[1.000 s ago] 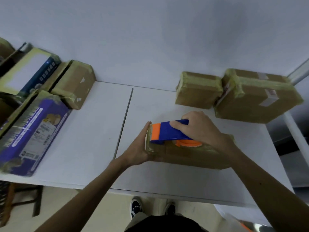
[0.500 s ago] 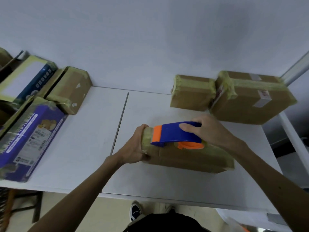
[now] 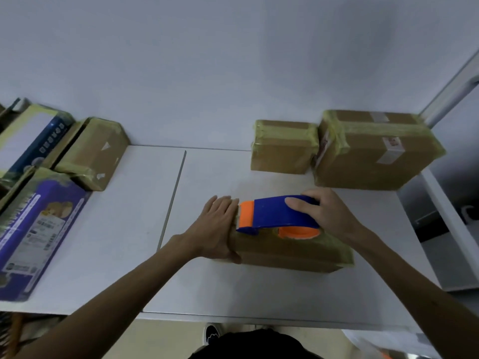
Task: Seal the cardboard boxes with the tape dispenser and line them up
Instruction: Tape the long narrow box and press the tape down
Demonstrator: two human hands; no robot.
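Flanking the central box [image 3: 290, 251]: left boxes [image 3: 93, 154], right boxes [image 3: 373, 154].

Blue-orange tape dispenser [image 3: 278, 213] atop flat cardboard box [image 3: 290, 251].

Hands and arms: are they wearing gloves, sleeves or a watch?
No. The left hand and right hand are bare: no gloves, rings or watch showing. The left arm and right arm are bare too, with no sleeves in view.
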